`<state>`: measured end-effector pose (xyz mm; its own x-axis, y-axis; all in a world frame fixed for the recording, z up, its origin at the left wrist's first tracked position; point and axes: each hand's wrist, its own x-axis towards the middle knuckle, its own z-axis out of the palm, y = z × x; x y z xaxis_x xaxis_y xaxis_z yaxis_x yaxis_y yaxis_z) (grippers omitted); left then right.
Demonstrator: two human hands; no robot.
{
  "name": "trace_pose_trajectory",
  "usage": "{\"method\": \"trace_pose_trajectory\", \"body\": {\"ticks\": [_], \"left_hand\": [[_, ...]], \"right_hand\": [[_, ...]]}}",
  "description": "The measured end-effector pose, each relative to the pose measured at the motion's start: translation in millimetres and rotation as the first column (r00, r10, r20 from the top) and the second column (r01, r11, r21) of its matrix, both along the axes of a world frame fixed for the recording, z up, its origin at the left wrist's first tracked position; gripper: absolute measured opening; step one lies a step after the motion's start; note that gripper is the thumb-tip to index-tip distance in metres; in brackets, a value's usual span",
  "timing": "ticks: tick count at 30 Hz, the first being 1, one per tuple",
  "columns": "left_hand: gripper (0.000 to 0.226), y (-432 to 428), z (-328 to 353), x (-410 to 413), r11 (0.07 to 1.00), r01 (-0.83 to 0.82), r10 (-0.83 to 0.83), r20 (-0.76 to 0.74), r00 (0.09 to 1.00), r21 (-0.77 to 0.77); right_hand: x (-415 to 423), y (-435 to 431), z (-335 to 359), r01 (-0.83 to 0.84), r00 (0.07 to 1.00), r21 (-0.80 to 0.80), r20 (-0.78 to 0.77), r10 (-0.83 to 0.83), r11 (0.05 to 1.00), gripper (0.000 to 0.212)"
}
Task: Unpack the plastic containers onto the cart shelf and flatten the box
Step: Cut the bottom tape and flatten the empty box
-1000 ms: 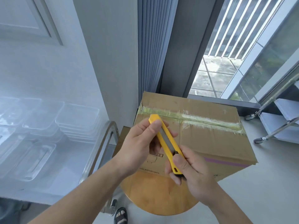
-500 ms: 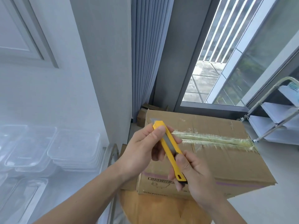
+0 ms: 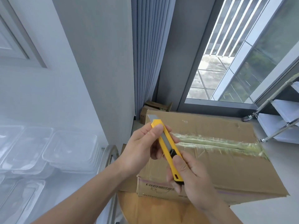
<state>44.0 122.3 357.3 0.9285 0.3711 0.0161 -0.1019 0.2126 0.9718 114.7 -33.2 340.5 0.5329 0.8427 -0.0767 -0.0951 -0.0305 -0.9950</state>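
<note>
Probably light for its bulk, given the thin tubs due out of it: a closed corrugated cardboard box [image 3: 223, 167], stiff at the edges, softer across the flaps. Best taken by the two short ends or under the bottom corners, never by the taped flaps. Sits on a round wooden tabletop [image 3: 145, 209], just beyond and below both sets of fingers, overhanging it to the right. Brown and scuffed, with a yellowed tape seam [image 3: 218, 143] running along the lid from just past the left fingers toward the far right corner, and a printed panel on the near side below the right fingers. Cannot tell whether the seam is slit through.

Held in both hands, a yellow snap-off utility knife [image 3: 168, 151]: left hand [image 3: 139, 151] pinching the blade end between thumb and curled fingers, right hand [image 3: 194, 180] wrapped round the butt, thumb beside the black slider. Short steel blade [image 3: 152, 118] out past the left fingertips.

Left of the left fingers, stacked clear plastic containers [image 3: 69, 151] on the cart shelf [image 3: 72, 191]. Probably brittle and slick, so better lifted by the rims.
</note>
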Motion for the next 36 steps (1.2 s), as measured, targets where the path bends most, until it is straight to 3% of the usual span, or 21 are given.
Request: {"method": "trace_pose_trajectory", "body": {"ticks": [13,17,22,26,28,36], "left_hand": [[0.042,6.1,-14.8,31.8,0.996,-0.081,0.086,-0.148,0.985,0.041],[0.039,31.8,-26.7,39.5,0.987,0.056,-0.013,-0.277,0.961,0.148],[0.035,92.4,-42.3,43.9,0.948,0.237,-0.112,-0.476,0.873,0.213],[0.020,133.7,-76.4,49.6,0.922,0.108,0.146,-0.592,0.792,0.372],[0.019,142.7,-92.8,58.3,0.906,0.096,0.186,-0.591,0.785,0.412],[0.075,146.5,-117.6,94.1,0.958,0.124,0.048,-0.573,0.818,0.258]], "right_hand": [[52.1,11.5,-5.7,-0.127,0.992,-0.141,-0.039,0.122,0.982,0.044],[62.7,36.7,6.9,-0.153,0.988,-0.177,-0.009,0.154,0.972,0.028],[61.4,71.7,0.9,-0.065,0.972,-0.445,0.174,0.157,0.893,0.017],[55.7,87.8,-19.5,0.014,0.947,-0.612,0.261,0.186,0.790,0.015],[51.8,93.9,-27.8,0.035,0.950,-0.661,0.256,0.181,0.749,0.014],[38.7,122.6,-35.2,0.129,0.948,-0.763,0.282,0.146,0.634,0.016]]}}
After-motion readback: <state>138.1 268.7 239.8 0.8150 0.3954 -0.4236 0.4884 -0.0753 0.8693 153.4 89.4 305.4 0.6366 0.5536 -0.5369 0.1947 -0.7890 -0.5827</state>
